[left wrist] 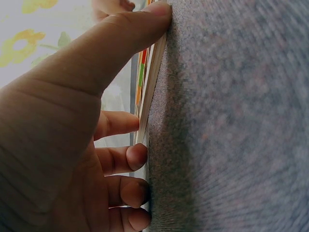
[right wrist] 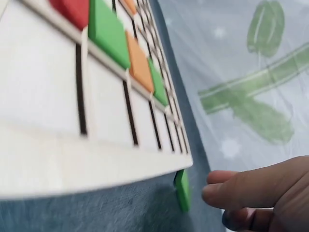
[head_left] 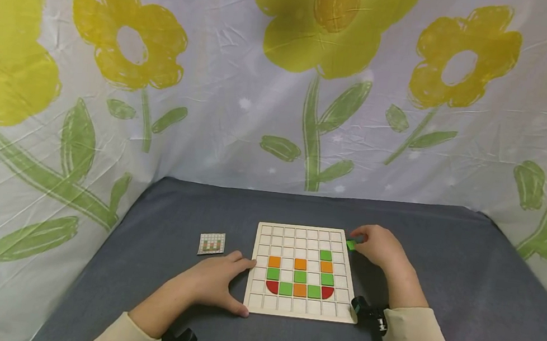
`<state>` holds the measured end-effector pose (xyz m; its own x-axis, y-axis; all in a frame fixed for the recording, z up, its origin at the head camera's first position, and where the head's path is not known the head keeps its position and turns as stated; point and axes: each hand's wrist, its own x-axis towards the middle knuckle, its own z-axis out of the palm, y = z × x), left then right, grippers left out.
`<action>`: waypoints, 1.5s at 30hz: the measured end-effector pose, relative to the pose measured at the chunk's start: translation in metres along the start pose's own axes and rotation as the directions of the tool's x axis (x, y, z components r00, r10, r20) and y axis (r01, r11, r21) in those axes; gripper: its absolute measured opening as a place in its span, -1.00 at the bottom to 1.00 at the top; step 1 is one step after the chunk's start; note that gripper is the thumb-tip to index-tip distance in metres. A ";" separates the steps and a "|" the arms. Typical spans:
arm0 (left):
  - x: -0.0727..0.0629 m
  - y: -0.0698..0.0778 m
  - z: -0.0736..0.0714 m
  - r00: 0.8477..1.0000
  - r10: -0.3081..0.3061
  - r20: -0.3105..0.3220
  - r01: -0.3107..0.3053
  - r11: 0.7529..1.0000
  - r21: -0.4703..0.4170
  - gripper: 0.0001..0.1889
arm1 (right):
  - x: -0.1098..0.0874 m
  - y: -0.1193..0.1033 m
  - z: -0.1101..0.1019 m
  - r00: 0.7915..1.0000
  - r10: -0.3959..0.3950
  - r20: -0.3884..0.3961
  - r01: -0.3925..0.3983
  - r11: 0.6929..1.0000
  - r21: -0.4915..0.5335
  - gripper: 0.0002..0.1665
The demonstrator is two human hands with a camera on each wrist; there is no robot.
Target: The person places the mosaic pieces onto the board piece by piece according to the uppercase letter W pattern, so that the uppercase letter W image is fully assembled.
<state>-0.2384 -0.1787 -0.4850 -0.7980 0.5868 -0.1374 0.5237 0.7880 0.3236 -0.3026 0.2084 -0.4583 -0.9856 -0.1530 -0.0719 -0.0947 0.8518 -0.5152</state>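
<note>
A wooden grid board (head_left: 307,233) lies on the cloth, holding green, orange and red tiles. My left hand (head_left: 212,282) rests at its left side, thumb at the near left corner and index fingertip at the edge; in the left wrist view the thumb (left wrist: 120,41) lies against the board's rim. Beyond the far right corner, my right hand (head_left: 381,247) is lowered beside a loose green tile (head_left: 350,245). In the right wrist view this tile (right wrist: 182,191) stands tilted by the board's edge, with a small gap between it and my fingertips (right wrist: 215,191).
A small pattern card (head_left: 211,244) with a coloured grid lies left of the board. Dark grey cloth (head_left: 446,257) covers the table. Behind it hangs a white curtain (head_left: 210,101) printed with yellow flowers. Dark devices are strapped at both wrists.
</note>
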 end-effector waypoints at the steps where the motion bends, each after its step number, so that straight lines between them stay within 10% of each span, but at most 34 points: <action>1: 0.000 0.000 0.000 1.000 -0.001 0.000 0.001 1.000 -0.001 0.12 | 0.000 0.002 0.000 1.000 0.006 0.003 -0.006 1.000 -0.008 -0.58; 30: 0.001 0.000 0.000 1.000 -0.008 0.007 0.008 1.000 0.011 0.12 | 0.002 0.017 -0.001 0.998 0.026 -0.058 -0.030 0.997 -0.070 -0.60; 45: 0.002 0.000 0.001 1.000 -0.021 0.022 0.021 1.000 0.000 0.14 | -0.015 -0.042 -0.012 0.988 -0.140 -0.060 0.140 0.990 -0.011 -0.67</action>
<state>-0.2396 -0.1772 -0.4858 -0.8021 0.5741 -0.1644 0.5070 0.8001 0.3204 -0.2861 0.1812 -0.4252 -0.9692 -0.2407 0.0521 -0.2330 0.8274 -0.5111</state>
